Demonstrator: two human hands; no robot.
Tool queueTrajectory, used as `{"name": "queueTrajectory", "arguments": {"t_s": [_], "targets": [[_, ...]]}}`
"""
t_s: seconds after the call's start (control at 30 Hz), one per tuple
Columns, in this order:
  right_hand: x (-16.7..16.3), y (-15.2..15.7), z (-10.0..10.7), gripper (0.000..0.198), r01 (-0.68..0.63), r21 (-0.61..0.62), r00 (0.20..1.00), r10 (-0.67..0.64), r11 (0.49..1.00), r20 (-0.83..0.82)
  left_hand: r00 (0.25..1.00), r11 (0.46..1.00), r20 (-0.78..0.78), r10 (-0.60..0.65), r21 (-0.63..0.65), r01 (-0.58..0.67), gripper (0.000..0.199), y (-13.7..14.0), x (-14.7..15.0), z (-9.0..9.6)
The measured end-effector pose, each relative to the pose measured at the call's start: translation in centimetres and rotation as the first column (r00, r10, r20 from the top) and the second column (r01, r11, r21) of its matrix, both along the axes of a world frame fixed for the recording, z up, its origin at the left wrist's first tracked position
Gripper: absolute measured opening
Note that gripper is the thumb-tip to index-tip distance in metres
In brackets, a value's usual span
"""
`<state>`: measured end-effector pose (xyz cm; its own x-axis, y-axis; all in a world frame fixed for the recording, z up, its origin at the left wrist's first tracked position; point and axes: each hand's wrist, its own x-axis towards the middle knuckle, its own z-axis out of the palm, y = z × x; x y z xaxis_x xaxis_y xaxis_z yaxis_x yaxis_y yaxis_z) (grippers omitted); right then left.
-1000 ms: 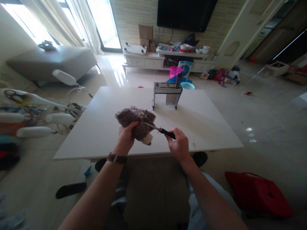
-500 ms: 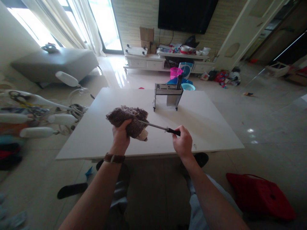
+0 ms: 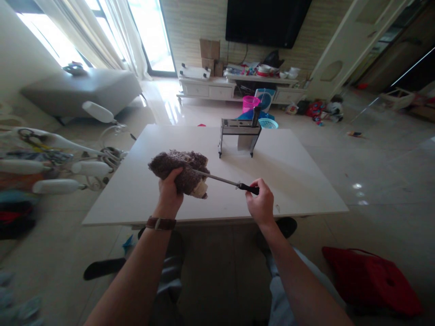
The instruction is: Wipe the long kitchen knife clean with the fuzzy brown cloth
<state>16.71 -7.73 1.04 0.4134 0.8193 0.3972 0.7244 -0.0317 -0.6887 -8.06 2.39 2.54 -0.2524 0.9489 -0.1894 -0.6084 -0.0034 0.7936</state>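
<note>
My left hand (image 3: 170, 194) is closed round a shaggy brown cloth (image 3: 176, 170) with a pale patch at its lower right. The cloth is bunched about the far end of a sharpening steel (image 3: 220, 179), a thin grey rod whose tip is hidden in it. At the other end, my right hand (image 3: 260, 203) grips the black handle, thumb and fingers round it. Both hands are above the near half of the white table (image 3: 299, 181). Beyond them on the table stands a knife rack (image 3: 240, 127), with a dark handle upright in its right side and a broad blade hanging below.
A white lamp (image 3: 91, 168) with several arms lies at the left of the table. On the floor to the right is a red bag-like thing (image 3: 370, 280). Pink (image 3: 249, 103) and light-blue baskets (image 3: 268, 123) stand behind the table, before a low white cabinet (image 3: 197, 90).
My hands have drawn slightly apart: the left with the cloth a little leftward, the right with the handle a little rightward. A bit more of the rod shows. The view has shifted slightly.
</note>
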Motion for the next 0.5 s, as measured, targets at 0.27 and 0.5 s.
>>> {"name": "queueTrajectory", "arguments": {"t_s": [0.27,0.5], "targets": [[-1.3,-0.2,0.4,0.009,-0.097,-0.064,0.993,0.093,0.993,-0.069,0.994,0.994,0.033,-0.102,-0.029,0.103,0.041,-0.8,1.8,-0.4],[-2.3,-0.4,0.5,0.004,-0.171,-0.109,0.984,0.164,0.979,-0.065,0.998,0.996,-0.009,-0.066,-0.054,0.065,0.044,-1.6,3.4,-0.4]]}}
